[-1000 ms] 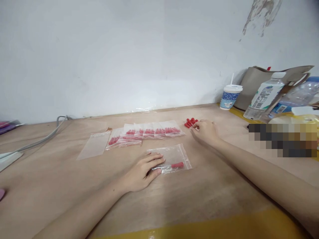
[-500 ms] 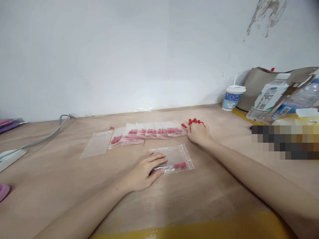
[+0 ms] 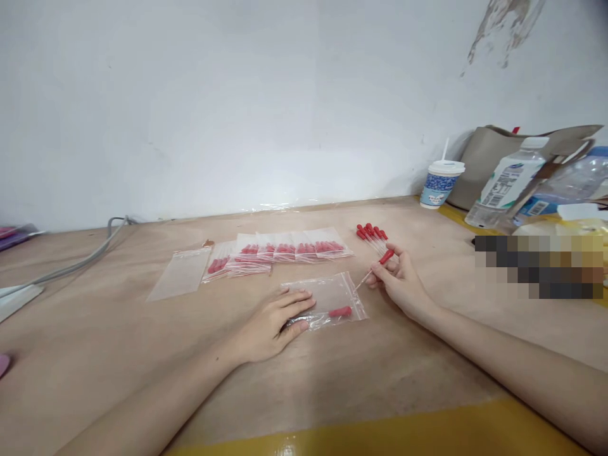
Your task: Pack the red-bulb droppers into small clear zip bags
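Note:
My left hand [image 3: 278, 323] lies flat, fingers apart, over the left part of a clear zip bag [image 3: 317, 292]. Inside that bag rests a dropper with a red rubber bulb [image 3: 340, 311]. Pinched in my right hand [image 3: 396, 278] is another red-bulbed dropper [image 3: 386, 256], its thin clear tube slanting down left to the bag's zip end. Whether the tip has entered the bag I cannot tell. Behind the right hand lies a bunch of loose droppers [image 3: 372, 232]. Filled zip bags [image 3: 285, 248] overlap in a row beyond the left hand.
An unfilled-looking bag [image 3: 180, 273] lies left of the row. A grey cable [image 3: 90, 256] crosses the table's left side. At the back right stand a paper cup with a straw [image 3: 441, 185], a plastic bottle [image 3: 506, 180] and a grey-beige bag [image 3: 475, 158]. A white wall closes the back.
My right hand has drawn back from the loose bunch toward the zip bag, bringing one dropper with it. My left hand stays on the bag.

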`<state>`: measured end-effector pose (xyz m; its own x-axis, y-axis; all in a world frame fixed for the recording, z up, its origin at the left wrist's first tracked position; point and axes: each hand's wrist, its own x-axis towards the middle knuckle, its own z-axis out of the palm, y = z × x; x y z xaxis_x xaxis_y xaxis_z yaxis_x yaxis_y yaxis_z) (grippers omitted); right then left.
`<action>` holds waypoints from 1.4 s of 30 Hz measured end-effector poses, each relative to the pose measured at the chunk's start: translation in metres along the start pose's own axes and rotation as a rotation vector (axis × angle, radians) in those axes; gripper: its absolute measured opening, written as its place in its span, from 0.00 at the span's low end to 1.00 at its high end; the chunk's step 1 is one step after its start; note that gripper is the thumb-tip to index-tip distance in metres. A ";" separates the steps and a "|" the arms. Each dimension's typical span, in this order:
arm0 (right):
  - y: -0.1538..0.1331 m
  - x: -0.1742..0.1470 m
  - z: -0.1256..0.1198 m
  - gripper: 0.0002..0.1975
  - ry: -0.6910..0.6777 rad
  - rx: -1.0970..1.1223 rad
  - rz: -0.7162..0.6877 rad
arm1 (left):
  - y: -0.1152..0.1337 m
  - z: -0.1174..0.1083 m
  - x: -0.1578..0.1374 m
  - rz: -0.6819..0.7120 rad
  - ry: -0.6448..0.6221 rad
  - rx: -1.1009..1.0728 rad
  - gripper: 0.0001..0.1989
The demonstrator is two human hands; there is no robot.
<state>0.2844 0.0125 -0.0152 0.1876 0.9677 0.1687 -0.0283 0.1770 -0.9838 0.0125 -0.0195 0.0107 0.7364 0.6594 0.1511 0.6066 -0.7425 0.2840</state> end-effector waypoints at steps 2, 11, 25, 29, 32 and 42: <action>0.000 -0.003 0.003 0.28 -0.038 0.041 0.047 | 0.001 0.000 0.000 -0.003 0.005 -0.008 0.19; -0.001 -0.011 -0.005 0.20 -0.394 0.018 0.064 | 0.001 0.001 -0.003 -0.046 0.018 -0.055 0.23; -0.007 -0.004 -0.011 0.12 -0.621 -0.470 -0.183 | 0.002 0.001 -0.003 -0.049 0.011 -0.030 0.23; -0.006 -0.009 -0.001 0.13 -0.575 -0.334 -0.062 | 0.002 0.000 -0.002 -0.041 0.013 -0.033 0.23; -0.005 -0.012 0.007 0.14 -0.556 -0.268 -0.044 | 0.003 -0.001 -0.001 -0.047 0.004 -0.036 0.23; -0.010 -0.002 0.000 0.13 -0.489 -0.310 -0.066 | 0.000 0.001 -0.003 -0.036 0.010 -0.009 0.21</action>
<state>0.2839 0.0086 -0.0053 -0.2982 0.9399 0.1664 0.2704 0.2503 -0.9296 0.0105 -0.0211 0.0094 0.7114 0.6867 0.1498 0.6298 -0.7174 0.2978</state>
